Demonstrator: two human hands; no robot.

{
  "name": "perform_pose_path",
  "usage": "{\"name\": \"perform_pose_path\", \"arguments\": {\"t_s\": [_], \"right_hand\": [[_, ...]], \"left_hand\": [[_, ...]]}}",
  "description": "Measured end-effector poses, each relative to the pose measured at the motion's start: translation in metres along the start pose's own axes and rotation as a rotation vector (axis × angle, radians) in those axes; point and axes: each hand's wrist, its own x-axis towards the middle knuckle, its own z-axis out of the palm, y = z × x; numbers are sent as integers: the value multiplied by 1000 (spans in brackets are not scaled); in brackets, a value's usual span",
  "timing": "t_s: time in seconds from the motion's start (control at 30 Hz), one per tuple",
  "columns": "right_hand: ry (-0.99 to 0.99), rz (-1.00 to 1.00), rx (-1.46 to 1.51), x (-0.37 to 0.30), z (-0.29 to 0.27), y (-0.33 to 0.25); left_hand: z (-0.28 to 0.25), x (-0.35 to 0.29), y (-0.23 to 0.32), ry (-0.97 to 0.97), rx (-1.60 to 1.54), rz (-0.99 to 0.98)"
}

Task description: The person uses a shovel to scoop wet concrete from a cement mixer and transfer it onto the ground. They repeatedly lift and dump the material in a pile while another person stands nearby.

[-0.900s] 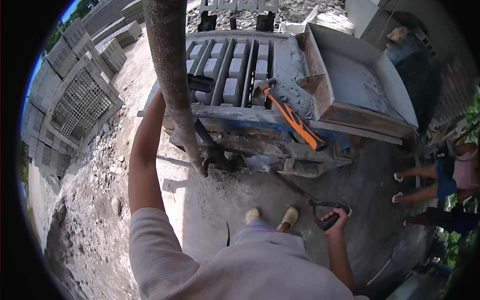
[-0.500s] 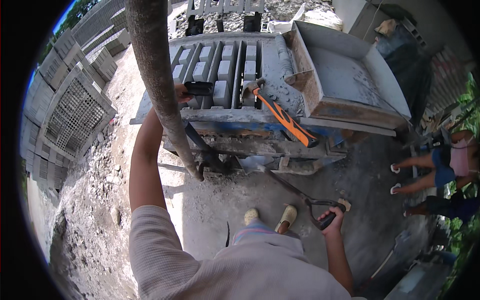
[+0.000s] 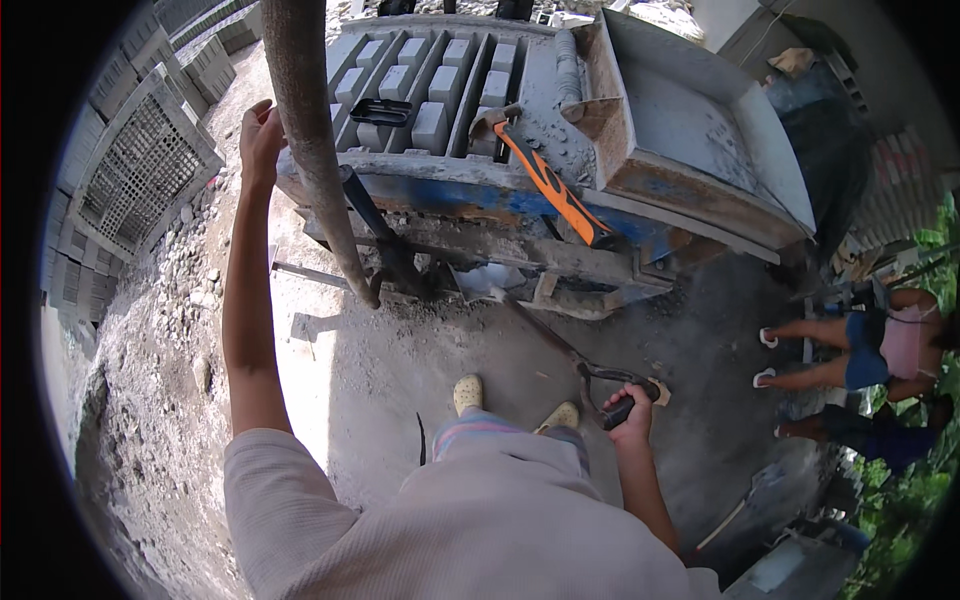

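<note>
My right hand (image 3: 631, 418) is wrapped round the black grip of a shovel (image 3: 540, 330). Its shaft slants up and left to a pale blade at the foot of a block-moulding machine (image 3: 430, 182). On the left, my left hand (image 3: 262, 142) is raised beside a thick upright pole (image 3: 300, 110), fingers apart and holding nothing I can see. Beyond the pole, a black oblong object (image 3: 382, 112) lies over the mould's grey blocks (image 3: 430, 128); I cannot make out its kind. A claw hammer (image 3: 550, 185) with an orange and black handle lies across the machine's front edge.
A metal hopper tray (image 3: 690, 185) sits at the machine's right. Stacked concrete blocks (image 3: 90, 250) and a mesh-fronted panel (image 3: 135, 170) stand at the left, by loose stones (image 3: 200, 290). Two people (image 3: 865, 350) are at the far right. Another long-handled tool (image 3: 725, 525) lies at lower right.
My left hand has drawn back leftward from beside the black object, which stays on the mould. My right hand still grips the shovel. The whole view has shifted slightly.
</note>
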Motion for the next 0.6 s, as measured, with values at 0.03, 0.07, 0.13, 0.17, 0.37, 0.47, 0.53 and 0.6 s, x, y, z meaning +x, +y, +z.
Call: {"name": "perform_pose_path", "arguments": {"t_s": [0.03, 0.07, 0.13, 0.17, 0.37, 0.47, 0.53, 0.6], "right_hand": [[-18, 11, 7, 4, -8, -1], [-24, 13, -11, 5, -10, -2], [-26, 78, 45, 3, -14, -4], [-51, 96, 28, 3, -14, -8], [-173, 362, 74, 4, -39, -16], [-208, 412, 74, 9, -60, -18], [-200, 433, 78, 20, -82, -31], [-214, 504, 72, 9, -92, -31]], "left_hand": [[1, -36, 23, 151, -5, 76], [0, -80, 43, 310, 0, 157], [-7, -148, 47, 536, -82, 205], [-3, -182, 40, 569, -105, 172], [135, -414, -51, -48, -234, -742], [247, -499, -83, -567, -127, -1331], [311, -540, -85, -557, -488, -1544], [325, -567, -128, -376, -724, -1577]]}}
